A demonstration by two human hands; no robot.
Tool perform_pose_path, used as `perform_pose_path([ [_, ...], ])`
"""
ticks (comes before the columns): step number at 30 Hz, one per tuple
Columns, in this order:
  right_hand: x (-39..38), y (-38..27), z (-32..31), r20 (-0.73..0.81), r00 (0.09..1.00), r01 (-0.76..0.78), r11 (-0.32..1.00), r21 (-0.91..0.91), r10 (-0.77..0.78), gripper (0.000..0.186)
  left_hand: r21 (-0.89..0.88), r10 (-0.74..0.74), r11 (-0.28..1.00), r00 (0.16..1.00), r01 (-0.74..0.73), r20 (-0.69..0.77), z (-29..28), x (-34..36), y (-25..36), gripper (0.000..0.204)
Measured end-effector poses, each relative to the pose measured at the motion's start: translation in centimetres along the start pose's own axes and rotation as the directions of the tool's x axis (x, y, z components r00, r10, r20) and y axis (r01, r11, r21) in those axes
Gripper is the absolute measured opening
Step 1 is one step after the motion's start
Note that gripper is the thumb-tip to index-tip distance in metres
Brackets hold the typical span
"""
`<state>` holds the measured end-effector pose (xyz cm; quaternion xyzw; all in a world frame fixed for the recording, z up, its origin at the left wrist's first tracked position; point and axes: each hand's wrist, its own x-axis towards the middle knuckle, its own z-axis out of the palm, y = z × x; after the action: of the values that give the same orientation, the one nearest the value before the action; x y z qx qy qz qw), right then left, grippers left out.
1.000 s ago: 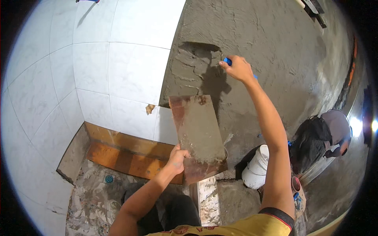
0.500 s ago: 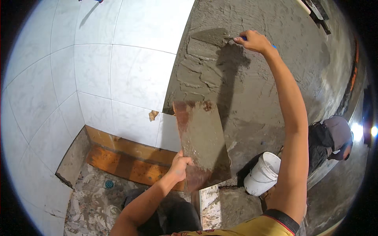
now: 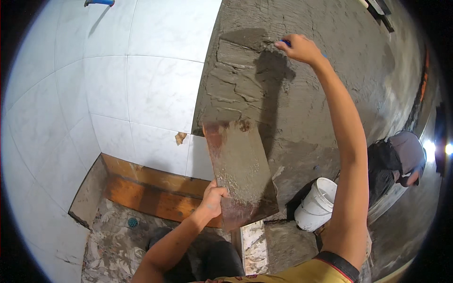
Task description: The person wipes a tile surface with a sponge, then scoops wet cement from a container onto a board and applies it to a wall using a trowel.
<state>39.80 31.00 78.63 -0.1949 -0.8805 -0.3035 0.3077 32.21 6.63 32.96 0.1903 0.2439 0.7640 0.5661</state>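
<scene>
A grey mortar wall (image 3: 302, 108) fills the right half of the view, meeting white tiles (image 3: 141, 80) that cover the left and curve round toward the lower corner. Fresh, ridged mortar (image 3: 236, 80) darkens the wall beside the tile edge. Below the tiles runs a wooden board (image 3: 151, 188), and under it lies a patterned floor (image 3: 113, 236) with a small blue drain (image 3: 133, 221). A person in dark clothes (image 3: 396, 160) crouches at the far right, well apart. A white bucket (image 3: 317, 203) stands at the foot of the wall, just beside the raised right arm. The left hand (image 3: 213, 198) grips the lower left edge of a rusty board (image 3: 240, 172) loaded with wet mortar, its fingers wrapped round the rim, the board tilted up against the wall. The right hand (image 3: 301, 48), stretched high, has its fingers closed round a blue-handled tool (image 3: 286, 43) pressed to the top of the fresh patch; the tool's blade cannot be made out. A chipped tile corner (image 3: 180, 137) shows brown near the board's top.
</scene>
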Motion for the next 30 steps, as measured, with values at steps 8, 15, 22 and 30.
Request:
perform_pose_path([
  [8,1.0,-0.3,-1.5,-0.031,0.994,-0.105,0.994,0.028,0.106,0.059,0.016,-0.004,1.0,1.0,0.004,-0.002,0.3,0.0,-0.2,0.056],
  [15,1.5,0.7,0.9,0.121,0.993,-0.009,1.0,-0.011,0.01,0.063,0.016,0.002,1.0,1.0,-0.002,0.019,0.0,0.5,-0.7,0.058],
  [22,-1.9,5.0,-0.1,0.052,0.978,-0.2,0.98,-0.001,0.2,0.061,0.009,0.052,0.999,0.994,-0.054,0.096,-1.1,-0.2,0.0,0.057],
  [30,-5.6,6.6,0.1,0.087,0.988,-0.13,0.991,0.039,0.126,0.057,0.015,0.026,1.0,0.998,-0.027,0.057,-0.4,-0.5,0.4,0.059],
])
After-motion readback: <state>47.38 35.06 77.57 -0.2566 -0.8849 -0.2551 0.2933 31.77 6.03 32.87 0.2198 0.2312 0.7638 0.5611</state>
